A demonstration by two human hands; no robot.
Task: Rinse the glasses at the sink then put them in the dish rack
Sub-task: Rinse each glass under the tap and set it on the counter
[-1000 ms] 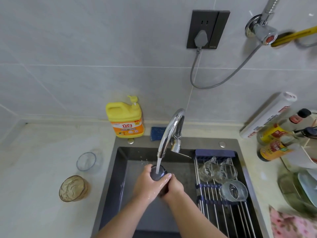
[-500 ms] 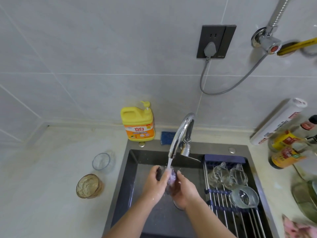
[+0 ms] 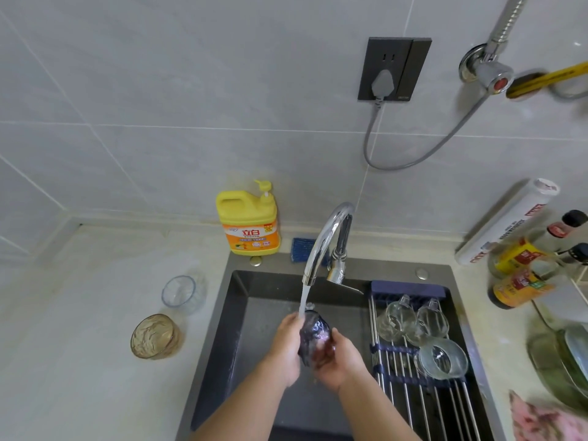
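Nearest, over the middle of the sink (image 3: 222, 345), both hands close on one dark glass (image 3: 313, 337). The left hand (image 3: 286, 351) wraps its left side. The right hand (image 3: 339, 361) cups it from below and from the right, so each grip is full of that one glass. It is tilted, and its wet, blurred surface hides which way the mouth faces.

The stream (image 3: 303, 302) strikes the glass at its upper left edge, beside the left fingers. To rinse it well, I would:
- turn the glass slowly between the palms, so the water runs over the whole wall and into the bowl;
- tip the glass right over to empty it;
- let one hand bear the weight while the other shifts, because wet glass probably slips;
- hold it low in the basin, well apart from the steel spout.

Just to the right, the dish rack (image 3: 413, 396) lies across the right part of the sink. Near its far end it carries a wide clear glass (image 3: 442, 361) on its side and two smaller ones (image 3: 399, 319). The bare bars at the near end look like the safest place to set this one down, mouth down and clear of the others.

On the table, left of the sink's left edge, an amber glass (image 3: 156, 337) and a clear glass (image 3: 179, 292) wait unrinsed, by my reading.

Farther back the tap (image 3: 327, 237) arches over the basin. A yellow detergent bottle (image 3: 248, 224) stands at the table's far edge against the wall.
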